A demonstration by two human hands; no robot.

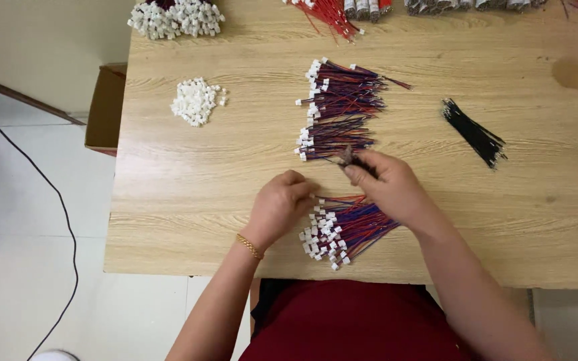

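Right hand (386, 184) pinches dark wire tuft (350, 158), axis left-right; near bundle (342, 227) just below; left hand (279, 204) curled, touching bundle's left end.

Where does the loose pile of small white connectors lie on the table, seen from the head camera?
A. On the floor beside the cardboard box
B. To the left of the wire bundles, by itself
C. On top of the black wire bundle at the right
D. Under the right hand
B: the pile of white connectors sits on bare wood of the table, apart from and left of the red-and-blue wire bundles, far from the black wires.
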